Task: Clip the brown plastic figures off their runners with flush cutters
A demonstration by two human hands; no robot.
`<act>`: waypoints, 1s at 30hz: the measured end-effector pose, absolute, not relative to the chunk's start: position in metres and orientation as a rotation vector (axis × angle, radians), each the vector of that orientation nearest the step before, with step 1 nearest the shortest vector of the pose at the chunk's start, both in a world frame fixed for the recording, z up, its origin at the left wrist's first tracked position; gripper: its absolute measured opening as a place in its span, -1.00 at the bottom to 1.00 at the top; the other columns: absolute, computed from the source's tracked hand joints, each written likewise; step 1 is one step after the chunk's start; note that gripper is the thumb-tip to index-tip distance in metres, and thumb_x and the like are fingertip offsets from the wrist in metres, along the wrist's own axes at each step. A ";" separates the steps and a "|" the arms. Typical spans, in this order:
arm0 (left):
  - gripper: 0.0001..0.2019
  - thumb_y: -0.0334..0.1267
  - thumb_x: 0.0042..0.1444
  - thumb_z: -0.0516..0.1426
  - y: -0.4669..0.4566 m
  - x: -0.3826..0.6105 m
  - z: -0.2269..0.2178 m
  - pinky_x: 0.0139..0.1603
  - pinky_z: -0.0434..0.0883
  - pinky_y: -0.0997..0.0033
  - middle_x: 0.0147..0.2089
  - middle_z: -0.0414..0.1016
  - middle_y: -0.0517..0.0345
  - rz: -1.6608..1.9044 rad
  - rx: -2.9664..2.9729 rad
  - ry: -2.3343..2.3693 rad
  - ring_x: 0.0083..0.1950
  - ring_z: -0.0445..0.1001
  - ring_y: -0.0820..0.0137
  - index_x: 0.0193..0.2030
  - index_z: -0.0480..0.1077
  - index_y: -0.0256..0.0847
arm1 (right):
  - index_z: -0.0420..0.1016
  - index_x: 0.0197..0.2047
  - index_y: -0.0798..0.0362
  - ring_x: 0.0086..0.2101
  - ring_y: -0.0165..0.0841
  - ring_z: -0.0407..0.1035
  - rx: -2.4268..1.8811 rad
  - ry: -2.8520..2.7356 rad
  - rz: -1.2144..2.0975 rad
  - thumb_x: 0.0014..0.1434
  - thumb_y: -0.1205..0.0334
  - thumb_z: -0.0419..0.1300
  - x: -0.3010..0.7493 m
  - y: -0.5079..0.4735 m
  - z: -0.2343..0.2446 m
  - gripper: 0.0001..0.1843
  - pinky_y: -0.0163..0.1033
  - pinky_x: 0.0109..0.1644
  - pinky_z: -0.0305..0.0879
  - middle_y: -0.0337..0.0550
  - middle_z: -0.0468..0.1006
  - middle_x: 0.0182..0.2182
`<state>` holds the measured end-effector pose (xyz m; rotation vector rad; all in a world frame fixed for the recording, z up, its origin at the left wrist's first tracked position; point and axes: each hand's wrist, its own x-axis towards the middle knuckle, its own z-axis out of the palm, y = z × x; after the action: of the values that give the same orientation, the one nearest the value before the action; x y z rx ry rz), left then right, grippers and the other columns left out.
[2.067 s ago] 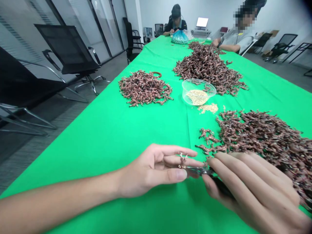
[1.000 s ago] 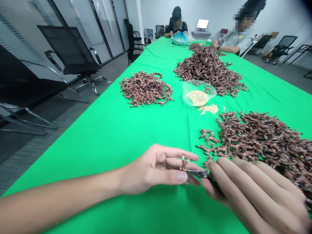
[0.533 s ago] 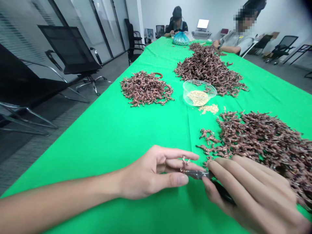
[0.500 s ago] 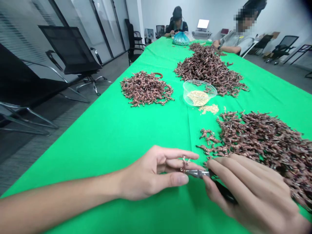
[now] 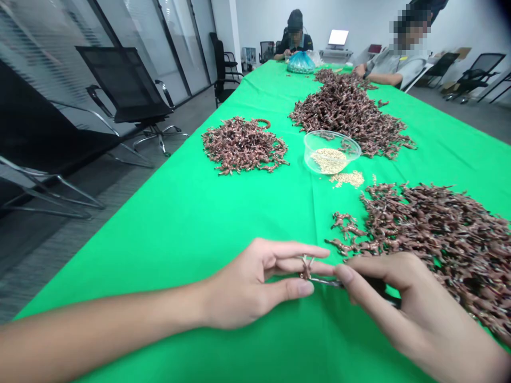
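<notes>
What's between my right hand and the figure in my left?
A slim metal tool, reaching from the right hand toward the figure, in the head view.

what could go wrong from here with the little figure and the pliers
The pliers in the right hand might slip and nip the left thumb, which is close to their tip.
The figure is tiny, so it could drop from the left hand.
Loose gold bits beside the bowl might scatter if brushed.

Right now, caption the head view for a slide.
Left hand holding a small brown figure, right hand holding pliers, over green cloth.
</notes>
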<state>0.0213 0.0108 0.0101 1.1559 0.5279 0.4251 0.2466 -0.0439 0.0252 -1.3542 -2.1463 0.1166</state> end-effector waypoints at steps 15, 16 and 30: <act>-0.60 -0.46 0.23 0.24 0.012 0.021 0.010 0.19 0.44 0.45 0.17 0.54 -0.11 0.422 1.018 0.525 0.23 0.49 0.26 0.21 0.39 -0.28 | 0.60 -0.23 0.11 -0.42 -0.24 0.51 -0.878 -2.289 -0.770 0.09 0.25 0.40 0.258 -0.046 0.017 -0.83 -0.12 -0.34 0.40 -0.05 0.67 -0.39; -0.60 -0.45 0.23 0.24 0.013 0.021 0.010 0.18 0.44 0.45 0.16 0.55 -0.11 0.416 1.022 0.528 0.23 0.49 0.25 0.21 0.39 -0.28 | 0.60 -0.23 0.08 -0.41 -0.25 0.52 -0.868 -2.289 -0.778 0.08 0.26 0.41 0.258 -0.046 0.017 -0.83 -0.14 -0.34 0.40 -0.08 0.67 -0.38; -0.63 -0.41 0.22 0.25 0.015 0.021 0.013 0.17 0.48 0.33 0.11 0.58 -0.13 0.404 1.048 0.542 0.15 0.55 0.18 0.17 0.43 -0.29 | 0.61 -0.18 0.03 -0.36 -0.25 0.54 -0.874 -2.307 -0.794 0.04 0.28 0.43 0.258 -0.051 0.020 -0.76 -0.17 -0.28 0.44 -0.11 0.68 -0.34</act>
<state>0.0207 0.0147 0.0133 1.0484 0.5420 0.4041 0.2584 -0.0509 0.0201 -0.8737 -2.3067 -0.7944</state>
